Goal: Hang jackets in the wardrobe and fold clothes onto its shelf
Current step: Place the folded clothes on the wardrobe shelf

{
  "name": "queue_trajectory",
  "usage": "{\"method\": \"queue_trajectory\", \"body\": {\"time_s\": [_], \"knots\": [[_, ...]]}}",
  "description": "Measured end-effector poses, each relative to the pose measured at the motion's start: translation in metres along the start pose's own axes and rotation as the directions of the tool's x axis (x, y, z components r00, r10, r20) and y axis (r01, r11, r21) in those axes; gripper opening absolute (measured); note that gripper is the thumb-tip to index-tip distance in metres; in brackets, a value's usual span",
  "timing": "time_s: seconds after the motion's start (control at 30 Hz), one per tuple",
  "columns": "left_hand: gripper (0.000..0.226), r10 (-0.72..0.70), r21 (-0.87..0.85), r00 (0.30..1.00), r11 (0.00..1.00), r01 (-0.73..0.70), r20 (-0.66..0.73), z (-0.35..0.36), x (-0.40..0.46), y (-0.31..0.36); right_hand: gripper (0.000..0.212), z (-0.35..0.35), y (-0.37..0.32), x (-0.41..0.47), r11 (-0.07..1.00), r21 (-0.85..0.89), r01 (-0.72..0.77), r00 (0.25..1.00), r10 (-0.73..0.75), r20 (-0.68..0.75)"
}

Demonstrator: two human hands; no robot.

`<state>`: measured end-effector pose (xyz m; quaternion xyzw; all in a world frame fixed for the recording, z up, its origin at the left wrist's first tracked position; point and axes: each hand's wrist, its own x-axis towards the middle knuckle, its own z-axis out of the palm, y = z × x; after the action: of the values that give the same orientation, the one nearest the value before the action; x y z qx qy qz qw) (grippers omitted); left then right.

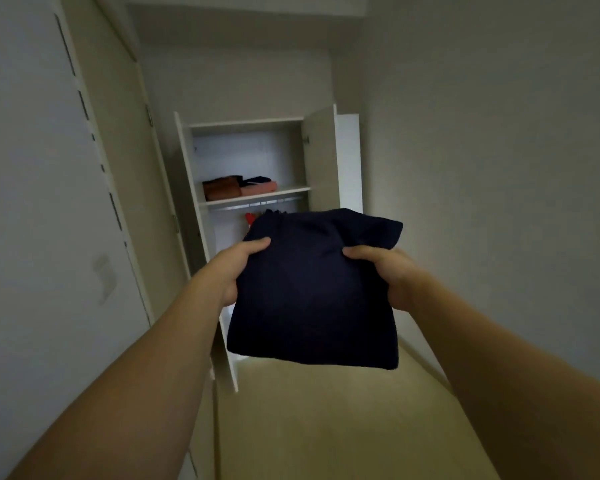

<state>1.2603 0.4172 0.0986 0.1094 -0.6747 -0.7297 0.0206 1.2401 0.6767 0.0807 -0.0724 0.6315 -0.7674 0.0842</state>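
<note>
While the open wardrobe [253,161] stands ahead with folded clothes [239,188] on its shelf [257,197], the left hand [238,268] and right hand [381,271] grip a folded navy garment [312,289] in front of it.

The room is dim and evenly lit, with soft detail throughout. The wardrobe [250,174] interior shows brightest; walls left and right of it bow and darken toward the frame edges.

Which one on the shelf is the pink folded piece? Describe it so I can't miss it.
Find the open white wardrobe, then the shelf above the hanging rail. The pink folded garment lies right of the brown stack, under a dark item; it is the only pale pink one.
</note>
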Motion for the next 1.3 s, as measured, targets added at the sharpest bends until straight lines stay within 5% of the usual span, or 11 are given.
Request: {"method": "queue_trajectory", "body": {"time_s": [0.13, 0.43, 0.8, 1.07, 1.3], "knots": [[0.049, -0.071, 0.009, 0.995, 0.997, 0.071, 0.064, -0.021, 0.098, 0.022, 0.054, 0.021, -0.016, 0.106, 0.998, -0.05, -0.037, 0.999, 0.037, 0.012], [0.028, 0.169, 0.0, 0.965, 0.985, -0.172, -0.2, -0.064, 0.356, 0.058, 0.049, 0.063, 0.008, 0.382, 0.993, -0.092, -0.075, 0.989, 0.086, 0.124], [0.058, 0.271, -0.059, 0.878, 0.946, -0.319, -0.395, -0.169, 0.681, 0.148, 0.039, 0.156, 0.009, 0.748, 0.994, -0.013, -0.111, 0.941, 0.109, 0.321], [0.051, 0.273, -0.03, 0.879, 0.951, -0.309, -0.39, -0.224, 0.918, 0.176, 0.044, 0.215, 0.025, 0.984, 0.998, -0.058, 0.033, 0.997, -0.028, 0.073], [0.05, 0.445, 0.276, 0.825, 0.89, -0.363, -0.348, -0.23, 1.132, 0.24, 0.041, 0.229, -0.014, 1.187, 0.991, -0.088, 0.1, 0.993, -0.104, -0.053]]}}
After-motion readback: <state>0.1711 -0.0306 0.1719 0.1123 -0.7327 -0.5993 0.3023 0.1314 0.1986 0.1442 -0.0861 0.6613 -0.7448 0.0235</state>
